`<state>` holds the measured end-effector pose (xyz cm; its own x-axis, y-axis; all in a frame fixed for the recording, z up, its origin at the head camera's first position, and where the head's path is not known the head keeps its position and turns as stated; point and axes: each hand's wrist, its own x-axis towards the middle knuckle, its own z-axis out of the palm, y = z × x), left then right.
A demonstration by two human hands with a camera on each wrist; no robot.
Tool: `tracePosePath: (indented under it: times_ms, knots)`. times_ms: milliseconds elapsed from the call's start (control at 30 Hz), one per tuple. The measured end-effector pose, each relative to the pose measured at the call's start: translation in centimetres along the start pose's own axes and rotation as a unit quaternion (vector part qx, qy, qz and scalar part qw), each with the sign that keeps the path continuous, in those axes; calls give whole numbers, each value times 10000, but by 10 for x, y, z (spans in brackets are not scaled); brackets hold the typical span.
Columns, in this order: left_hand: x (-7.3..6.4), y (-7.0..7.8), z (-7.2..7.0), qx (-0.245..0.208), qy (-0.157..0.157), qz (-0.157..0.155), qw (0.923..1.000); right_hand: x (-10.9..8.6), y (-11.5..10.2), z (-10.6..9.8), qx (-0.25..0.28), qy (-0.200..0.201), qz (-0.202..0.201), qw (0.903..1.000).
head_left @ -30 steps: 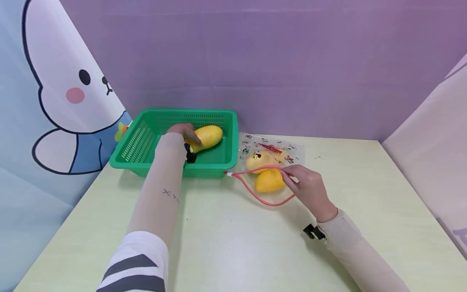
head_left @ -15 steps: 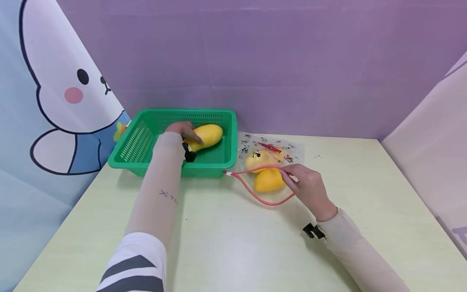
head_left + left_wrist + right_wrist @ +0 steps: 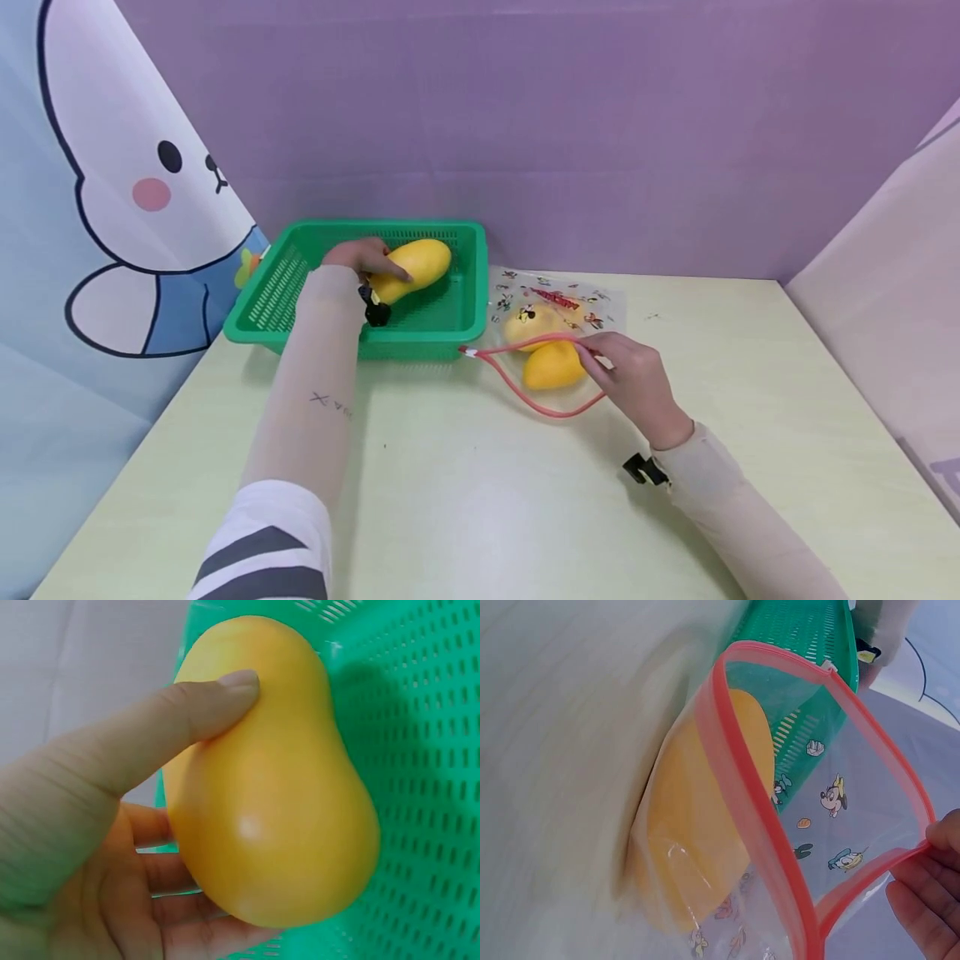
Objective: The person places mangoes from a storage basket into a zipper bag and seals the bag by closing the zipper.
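Observation:
In the head view, my left hand [image 3: 363, 257] is over the green basket [image 3: 420, 337], holding a smooth yellow gourd-shaped fruit [image 3: 423, 259]. The left wrist view shows the thumb pressed on top of the fruit [image 3: 277, 795] and the fingers along its side and underneath. My right hand [image 3: 636, 383] pinches the red zip rim of a clear zip bag [image 3: 528, 402] printed with cartoon figures. That rim stands apart, so the bag's mouth gapes, as the right wrist view shows. Inside the bag lie yellow fruits [image 3: 553, 365], partly behind the film.
The bag lies on a pale table [image 3: 480, 500], close to the basket's right side. A purple cloth [image 3: 562, 142] hangs behind both, and a blue cloth with a cartoon rabbit [image 3: 120, 217] hangs at the left.
My left hand has lifted the yellow gourd-shaped fruit slightly and shifted it a little left within the basket. My right hand and the zip bag stay nearly where they were.

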<state>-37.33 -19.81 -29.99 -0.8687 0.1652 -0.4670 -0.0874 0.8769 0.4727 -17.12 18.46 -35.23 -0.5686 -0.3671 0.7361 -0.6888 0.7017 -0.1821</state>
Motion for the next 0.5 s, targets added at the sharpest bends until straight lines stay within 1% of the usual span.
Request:
tracePosePath:
  times_ms: [67, 200, 333, 433, 500]
  knots:
    - [-3, 1, -2, -137, -13, 152, 9998, -1, 0, 0, 2, -2, -16, 10000]
    - [-15, 9, -9, -123, 85, 477, 9987, -2, 0, 1, 11, 31, -51, 10000]
    - [-27, 18, -16, 30, 368, 769, 9964, -2, 0, 2, 23, 46, -23, 10000]
    - [-36, 22, -18, 206, 574, 966, 9934, -3, -1, 3, 22, 6, 1, 10000]
    - [-42, 25, -18, 325, 674, 1041, 9917, -3, -1, 3, 36, -31, 22, 10000]
